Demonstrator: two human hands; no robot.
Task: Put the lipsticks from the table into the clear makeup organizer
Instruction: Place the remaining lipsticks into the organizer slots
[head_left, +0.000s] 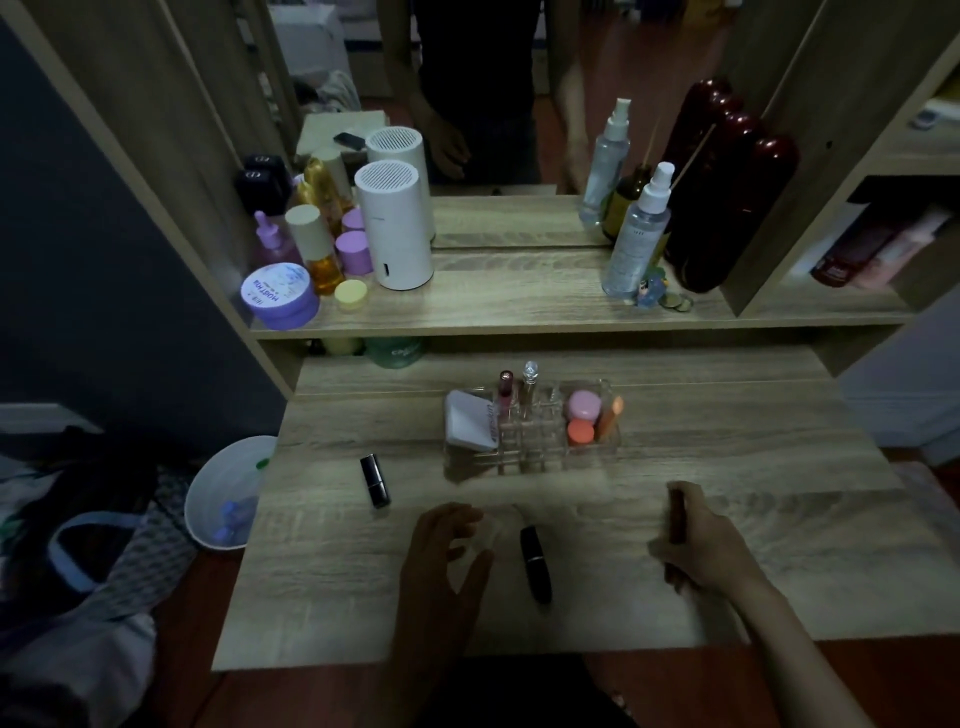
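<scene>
The clear makeup organizer (535, 457) stands mid-table; it holds two upright tubes, a white compact, two round pots and an orange tube. A black lipstick (375, 480) lies to its left on the table (727, 467). Another black lipstick (536, 564) lies near the front edge between my hands. My left hand (441, 551) rests just left of it, fingers curled around a small clear object that is hard to make out. My right hand (696, 545) is closed around a dark reddish-brown lipstick (677, 512), held upright just above the table.
A raised shelf (519, 306) behind the organizer carries bottles, jars, a white cylinder (395, 228) and spray bottles (636, 234) before a mirror. A white bin (228, 493) stands left of the table beside piled clothes. Side cubbies are at the right.
</scene>
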